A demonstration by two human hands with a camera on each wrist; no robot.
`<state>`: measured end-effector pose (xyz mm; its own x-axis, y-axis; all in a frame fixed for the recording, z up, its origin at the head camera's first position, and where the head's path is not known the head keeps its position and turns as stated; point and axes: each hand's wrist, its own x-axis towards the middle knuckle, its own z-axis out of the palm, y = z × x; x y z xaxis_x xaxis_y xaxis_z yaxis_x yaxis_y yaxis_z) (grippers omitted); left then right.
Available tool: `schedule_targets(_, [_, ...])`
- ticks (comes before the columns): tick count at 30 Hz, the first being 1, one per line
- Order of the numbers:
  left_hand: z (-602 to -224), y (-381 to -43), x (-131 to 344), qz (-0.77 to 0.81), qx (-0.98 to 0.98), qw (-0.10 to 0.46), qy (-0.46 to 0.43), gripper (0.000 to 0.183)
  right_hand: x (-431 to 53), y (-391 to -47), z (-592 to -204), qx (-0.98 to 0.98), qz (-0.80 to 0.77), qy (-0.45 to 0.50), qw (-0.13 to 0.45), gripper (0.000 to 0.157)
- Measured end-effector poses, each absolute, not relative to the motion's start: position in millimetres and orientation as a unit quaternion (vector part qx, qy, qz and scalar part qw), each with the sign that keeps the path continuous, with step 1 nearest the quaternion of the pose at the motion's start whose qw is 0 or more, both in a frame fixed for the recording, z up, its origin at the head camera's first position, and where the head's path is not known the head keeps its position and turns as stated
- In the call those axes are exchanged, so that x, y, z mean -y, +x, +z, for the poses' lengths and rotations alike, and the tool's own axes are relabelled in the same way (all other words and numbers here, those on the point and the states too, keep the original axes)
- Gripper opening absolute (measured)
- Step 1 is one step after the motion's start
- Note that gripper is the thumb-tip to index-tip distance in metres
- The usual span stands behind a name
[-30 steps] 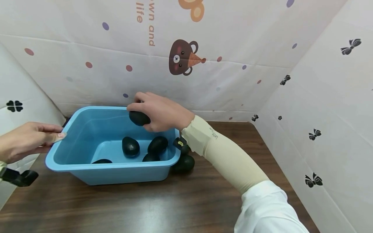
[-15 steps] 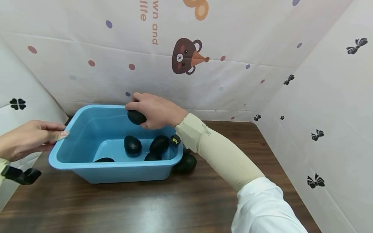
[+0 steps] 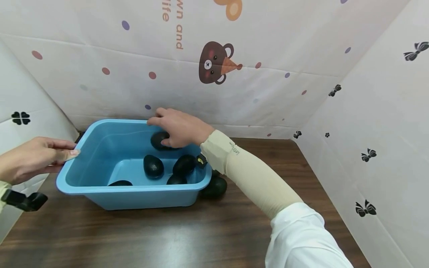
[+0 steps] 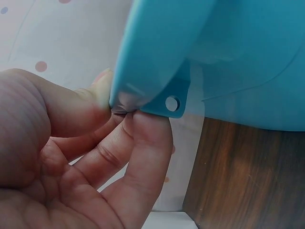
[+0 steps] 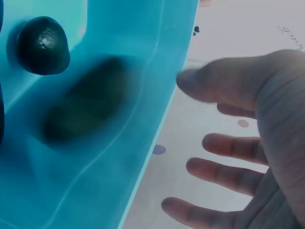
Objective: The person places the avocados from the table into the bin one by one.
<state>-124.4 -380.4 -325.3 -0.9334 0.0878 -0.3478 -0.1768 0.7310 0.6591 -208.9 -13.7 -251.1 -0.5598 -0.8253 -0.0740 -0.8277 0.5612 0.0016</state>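
Observation:
My left hand (image 3: pixel 37 158) pinches the left rim of a light blue plastic basin (image 3: pixel 134 190). In the left wrist view, thumb above and fingers below grip the rim (image 4: pixel 143 52) beside a small tab with a hole. Over the back right of the basin, my right hand (image 3: pixel 184 128) has its fingers spread. Just below it is a dark avocado (image 3: pixel 158 140), which shows as a motion-blurred avocado (image 5: pixel 88 102) inside the basin, apart from the fingers in the right wrist view. Several other dark avocados (image 3: pixel 153 166) lie on the basin floor, one partly hidden by the front wall.
More dark avocados (image 3: pixel 214 187) lie on the brown wooden table (image 3: pixel 140 238) against the basin's right side, partly hidden by it and the right arm. White printed sheets (image 3: pixel 261 96) enclose the table at the back and sides.
The right hand has let go of the avocado it held; its fingers have spread, and the avocado has dropped lower into the basin. The left hand keeps its grip on the rim.

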Motion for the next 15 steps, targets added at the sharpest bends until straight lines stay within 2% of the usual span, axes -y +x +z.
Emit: schedule_targets(15, [-323,-125,377,0.361,-0.915,0.181,-0.024,0.068,-27,-199,-251,-0.883,-0.024,-0.469,0.004,0.052])
